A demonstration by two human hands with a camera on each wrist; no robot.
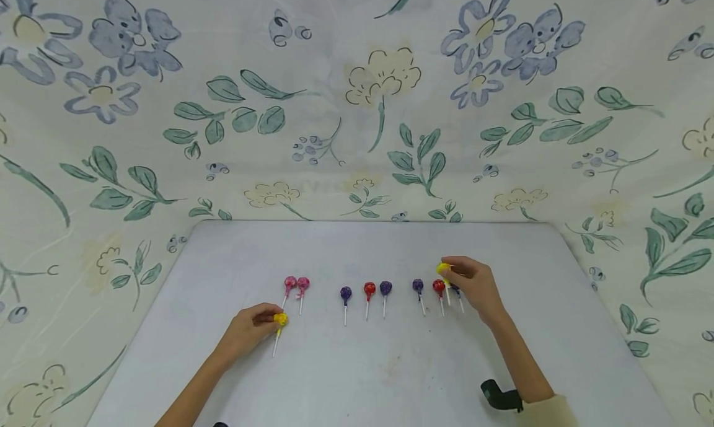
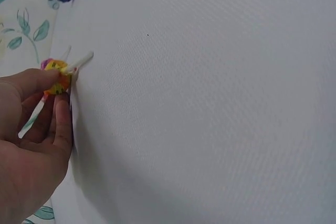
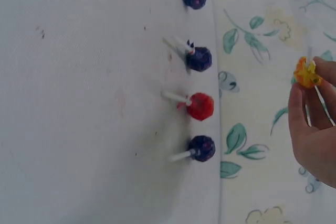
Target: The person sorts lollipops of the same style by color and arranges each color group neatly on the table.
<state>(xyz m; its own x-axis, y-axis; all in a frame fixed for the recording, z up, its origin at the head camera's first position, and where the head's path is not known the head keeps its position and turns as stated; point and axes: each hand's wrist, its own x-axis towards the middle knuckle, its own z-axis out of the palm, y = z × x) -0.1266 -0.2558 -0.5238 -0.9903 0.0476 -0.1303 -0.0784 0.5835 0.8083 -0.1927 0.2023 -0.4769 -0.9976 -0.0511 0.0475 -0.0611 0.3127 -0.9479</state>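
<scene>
My left hand point(image 1: 248, 332) pinches a yellow lollipop point(image 1: 281, 320) by its wrapped head, its white stick pointing down toward me. Just beyond it lie two pink lollipops point(image 1: 303, 283) side by side. On the right, my right hand point(image 1: 478, 286) holds another yellow lollipop point(image 1: 444, 269) between thumb and fingers. In the right wrist view that yellow lollipop point(image 3: 306, 74) is raised off the table. Under and beside this hand are a red lollipop point(image 1: 438, 286) and two purple lollipops point(image 1: 418, 285), one partly hidden by the fingers.
Between the hands, a red lollipop point(image 1: 369, 288) lies with a purple lollipop point(image 1: 346, 292) on its left and another purple lollipop point(image 1: 386, 287) on its right. The white table point(image 1: 346, 377) ends at a floral cloth point(image 1: 334, 105). A black device point(image 1: 499, 397) sits by my right forearm.
</scene>
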